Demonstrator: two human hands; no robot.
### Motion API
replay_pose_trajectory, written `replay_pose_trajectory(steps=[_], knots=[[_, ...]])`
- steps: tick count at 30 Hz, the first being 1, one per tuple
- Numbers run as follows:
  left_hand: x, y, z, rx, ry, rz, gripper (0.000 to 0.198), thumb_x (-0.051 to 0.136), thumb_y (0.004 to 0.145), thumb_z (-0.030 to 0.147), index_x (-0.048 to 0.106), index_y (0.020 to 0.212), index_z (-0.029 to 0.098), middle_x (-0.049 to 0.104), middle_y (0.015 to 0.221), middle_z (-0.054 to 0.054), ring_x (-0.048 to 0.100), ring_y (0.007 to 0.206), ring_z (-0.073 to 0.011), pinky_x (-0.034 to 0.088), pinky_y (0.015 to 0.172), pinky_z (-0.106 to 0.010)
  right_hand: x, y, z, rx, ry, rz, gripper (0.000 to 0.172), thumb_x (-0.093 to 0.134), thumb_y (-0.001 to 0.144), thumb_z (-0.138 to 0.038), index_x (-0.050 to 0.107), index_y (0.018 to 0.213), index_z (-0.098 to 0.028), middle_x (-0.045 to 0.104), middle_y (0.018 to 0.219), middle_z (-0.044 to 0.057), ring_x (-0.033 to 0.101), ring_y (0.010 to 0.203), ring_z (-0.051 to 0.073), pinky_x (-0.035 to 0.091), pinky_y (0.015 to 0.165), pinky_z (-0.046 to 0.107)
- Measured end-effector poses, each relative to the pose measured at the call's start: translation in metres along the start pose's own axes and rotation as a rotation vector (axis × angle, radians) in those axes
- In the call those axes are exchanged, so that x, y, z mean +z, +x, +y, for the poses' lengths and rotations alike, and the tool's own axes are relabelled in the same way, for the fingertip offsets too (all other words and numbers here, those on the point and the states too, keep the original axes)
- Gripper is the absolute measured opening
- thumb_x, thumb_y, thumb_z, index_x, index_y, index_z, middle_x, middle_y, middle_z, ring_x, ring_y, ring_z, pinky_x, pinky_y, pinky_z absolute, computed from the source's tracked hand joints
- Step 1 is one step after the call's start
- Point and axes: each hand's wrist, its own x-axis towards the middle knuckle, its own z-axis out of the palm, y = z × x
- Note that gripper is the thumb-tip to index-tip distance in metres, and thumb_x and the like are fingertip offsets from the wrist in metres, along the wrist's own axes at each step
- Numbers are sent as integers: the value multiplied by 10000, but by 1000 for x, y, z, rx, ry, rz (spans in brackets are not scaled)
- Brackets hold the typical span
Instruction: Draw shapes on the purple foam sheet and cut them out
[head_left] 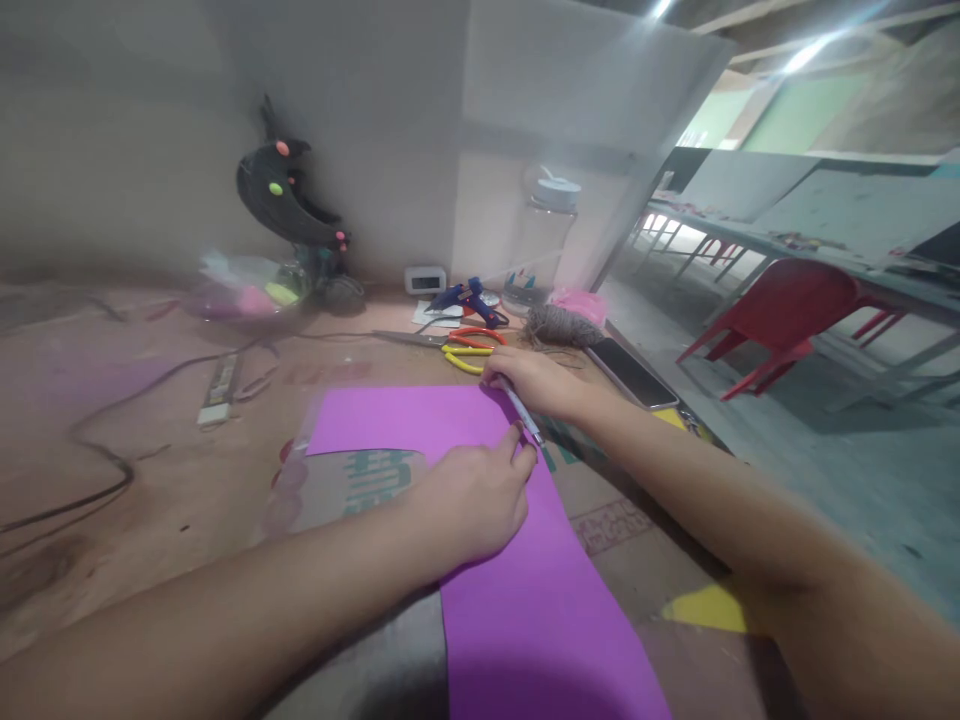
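Cord (pixel 112 480), dark and thin, is snaking across the tabletop (pixel 45 410) on the far left; a black crescent (pixel 262 195) with coloured dots is showing against the wall (pixel 405 120); L-shaped before me, a purple sheet (pixel 525 620) is lying flat, one arm reaching left and the other running down toward me; orange-handled scissors (pixel 476 337) are resting just beyond its far edge; my left hand (pixel 476 500) is resting on the sheet, two fingers slightly parted near the pen (pixel 529 420), the others hidden, so I cannot tell how they are lying; my right hand (pixel 540 382), at the sheet's far right corner, is pinching that pen; beyond my right arm, grey yarn (pixel 559 326) and a phone (pixel 634 372) are lying side by side.
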Motion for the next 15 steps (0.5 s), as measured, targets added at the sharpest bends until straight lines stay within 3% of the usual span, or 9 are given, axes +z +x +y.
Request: replay_pose_trajectory(steps=[6, 11, 15], knots=[[2, 1, 1, 24, 17, -4, 508, 409, 1001, 246, 487, 1476, 83, 482, 1574, -243, 770, 866, -277, 623, 653, -413, -13, -11, 3, 12, -1, -130, 204, 583, 817, -67, 725, 883, -197, 755, 945, 39, 669, 877, 198, 471, 786, 283], [2, 1, -1, 24, -26, 3, 443, 401, 985, 226, 564, 1378, 101, 643, 1378, -187, 761, 852, -272, 615, 646, -403, 8, -3, -2, -18, -5, 64, 185, 541, 920, -131, 714, 979, -161, 728, 1075, 105, 650, 983, 226, 475, 863, 326], [2, -1, -2, 9, -5, 22, 478, 398, 994, 242, 523, 1433, 100, 592, 1464, -195, 766, 892, -285, 621, 658, -421, -6, -4, -4, -6, 32, -57, 162, 576, 891, -121, 722, 936, -176, 755, 1003, 77, 672, 919, 218, 485, 822, 313]])
